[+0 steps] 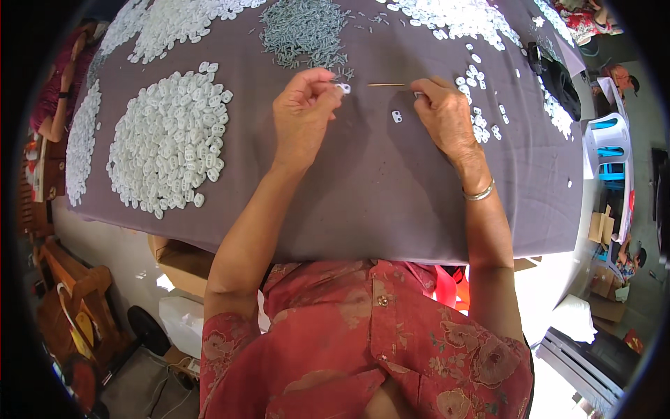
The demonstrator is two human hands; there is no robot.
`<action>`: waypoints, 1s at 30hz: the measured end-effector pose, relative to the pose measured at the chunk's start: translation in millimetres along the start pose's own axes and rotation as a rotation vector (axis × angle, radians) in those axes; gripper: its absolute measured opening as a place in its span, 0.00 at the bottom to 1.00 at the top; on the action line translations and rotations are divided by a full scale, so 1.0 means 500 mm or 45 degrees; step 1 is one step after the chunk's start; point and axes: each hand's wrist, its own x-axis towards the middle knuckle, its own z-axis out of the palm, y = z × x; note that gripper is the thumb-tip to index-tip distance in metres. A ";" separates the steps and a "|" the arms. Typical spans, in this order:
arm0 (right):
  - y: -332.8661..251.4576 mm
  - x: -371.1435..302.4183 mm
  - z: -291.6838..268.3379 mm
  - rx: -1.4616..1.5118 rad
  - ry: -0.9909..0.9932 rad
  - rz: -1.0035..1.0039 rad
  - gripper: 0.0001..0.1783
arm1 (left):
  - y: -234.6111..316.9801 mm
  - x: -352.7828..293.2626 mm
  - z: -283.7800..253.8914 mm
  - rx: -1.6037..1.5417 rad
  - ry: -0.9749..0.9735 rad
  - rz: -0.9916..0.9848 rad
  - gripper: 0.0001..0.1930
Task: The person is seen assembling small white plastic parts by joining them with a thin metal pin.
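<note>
The left hand (303,115) is raised just off the worktop (363,188), its thumb and forefinger pinched on a small white plastic piece (343,88) held at the fingertips, turned toward the other hand so that it faces what comes from that side. The right hand (447,115) rests its heel on the grey cloth for steadiness and grips one end of a thin wooden stick (386,84), which lies level and points at the pinched piece; its tip stops just short of it.

One more white piece (396,116) lies alone between the hands, close by the right thumb. A scatter of the same pieces (481,112) sits just beyond the right hand, within easy reach. A large round heap of white pieces (171,136) lies well to the left, a pile of small grey-green parts (303,31) beyond the hands, and further white heaps (453,14) along the far edge, each kind kept apart.
</note>
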 end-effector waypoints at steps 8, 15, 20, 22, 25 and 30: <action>0.031 0.024 -0.003 0.207 -0.010 0.109 0.05 | 0.001 0.010 -0.009 -0.114 0.147 0.062 0.10; -0.019 0.072 0.008 0.504 0.024 0.132 0.04 | 0.001 0.017 -0.017 -0.103 0.201 0.079 0.11; -0.040 0.108 0.067 0.791 -0.152 0.079 0.03 | -0.004 0.021 -0.019 -0.099 0.210 0.077 0.11; -0.045 0.123 0.075 0.747 -0.171 0.035 0.04 | -0.004 0.021 -0.020 -0.092 0.222 0.059 0.11; -0.041 0.144 0.093 0.683 -0.240 -0.048 0.04 | -0.007 0.022 -0.020 -0.084 0.223 0.058 0.11; -0.029 0.164 0.100 0.563 -0.388 -0.119 0.04 | -0.003 0.022 -0.016 -0.080 0.211 0.050 0.10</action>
